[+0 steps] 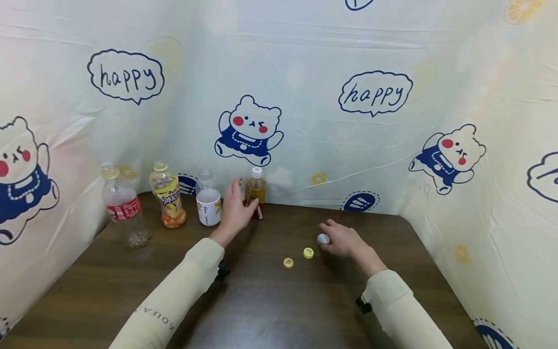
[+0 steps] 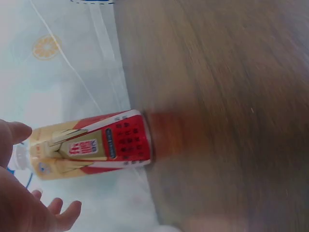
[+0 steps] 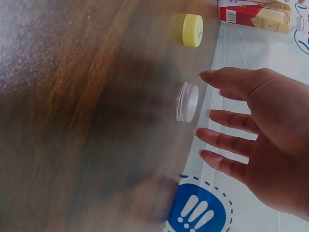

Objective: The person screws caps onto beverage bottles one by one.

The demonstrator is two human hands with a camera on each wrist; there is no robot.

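My left hand (image 1: 236, 212) is spread beside a capped bottle (image 1: 256, 183) of amber drink at the back of the table. In the left wrist view, thumb and fingers are apart around the neck end of that bottle (image 2: 91, 145), whose label is red and tan; contact cannot be told. On the right, my right hand (image 1: 346, 241) hovers with its fingers around a white bottle cap (image 1: 323, 239). The right wrist view has the cap (image 3: 187, 102) on the tabletop, a small gap from the extended fingertips. Near it lie a yellow cap (image 1: 308, 253) and a tan cap (image 1: 288, 262).
Left of my left hand stand a white printed mug (image 1: 209, 207), a clear bottle (image 1: 205, 179) partly hidden behind it, a yellow-labelled bottle (image 1: 168, 196) and a large red-labelled clear bottle (image 1: 124, 208), all three uncapped. A printed curtain (image 1: 305, 121) encloses the brown table (image 1: 270, 305).
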